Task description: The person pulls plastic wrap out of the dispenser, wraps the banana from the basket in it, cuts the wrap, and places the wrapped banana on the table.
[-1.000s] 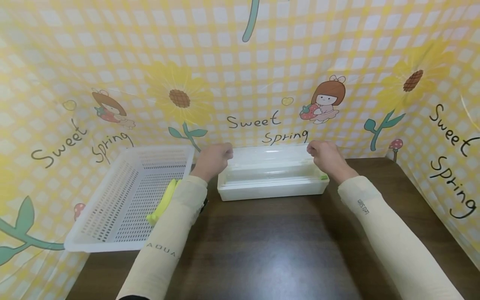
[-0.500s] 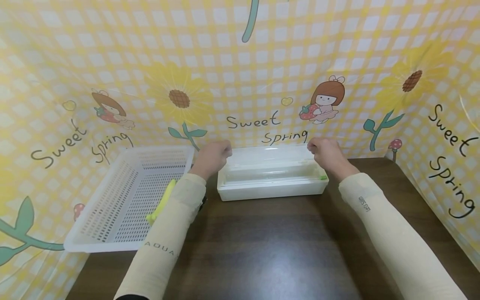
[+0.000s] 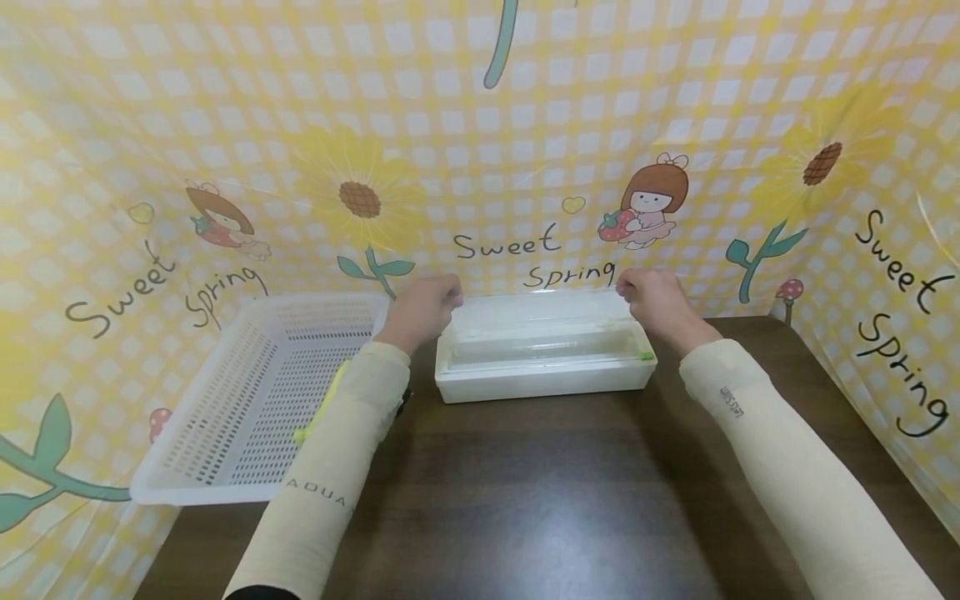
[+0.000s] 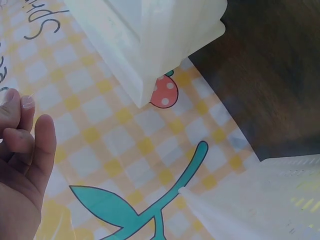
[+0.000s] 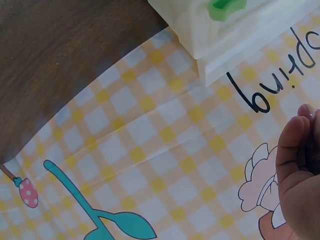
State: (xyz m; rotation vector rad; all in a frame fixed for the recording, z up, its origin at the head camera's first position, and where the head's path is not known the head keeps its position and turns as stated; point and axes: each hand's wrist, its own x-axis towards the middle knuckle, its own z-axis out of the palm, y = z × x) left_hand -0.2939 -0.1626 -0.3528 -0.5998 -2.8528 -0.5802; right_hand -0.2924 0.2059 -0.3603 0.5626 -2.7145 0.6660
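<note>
A long white cling film dispenser box [image 3: 547, 387] stands at the table's back edge, its roll inside, a small green cutter [image 3: 647, 356] at its right end. Above the left end, my left hand [image 3: 418, 312] pinches clear cling film between thumb and fingers; a shiny bit of film [image 4: 28, 102] shows at the fingertips in the left wrist view. My right hand [image 3: 662, 308] pinches the film's other side above the right end, fingers curled. Between the hands the film is nearly invisible, showing only a faint glare. The right fingertips are partly cut off in the right wrist view.
Left of the box stands a white perforated basket [image 3: 195, 496] with a yellow banana-like thing [image 3: 327, 403] in it, partly hidden by my left sleeve. A yellow checked cloth [image 3: 480, 150] rises right behind the box. The dark wooden table [image 3: 540, 492] extends toward me.
Both hands have risen slightly and drawn a little away from the box's front, with the film still pinched. The box has stayed in place.
</note>
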